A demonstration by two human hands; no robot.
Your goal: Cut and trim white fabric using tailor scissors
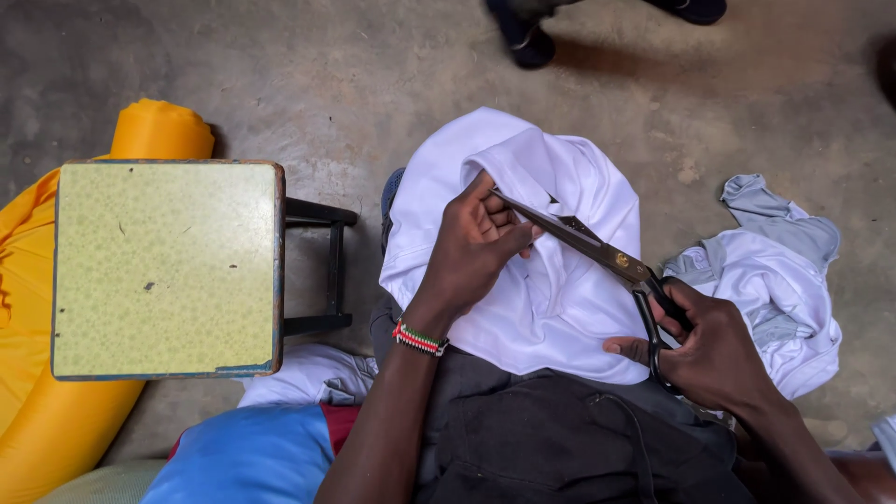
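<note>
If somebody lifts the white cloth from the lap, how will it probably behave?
The white cloth would probably hang limp, since it already folds and drapes over the lap. It looks thin, so likely light. Where the left hand pinches it near the scissors, it bunches easily.

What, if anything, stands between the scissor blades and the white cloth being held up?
Nothing visible. The scissors in the right hand already have their blade tips at the white cloth, right beside the left hand gripping the fold.
</note>
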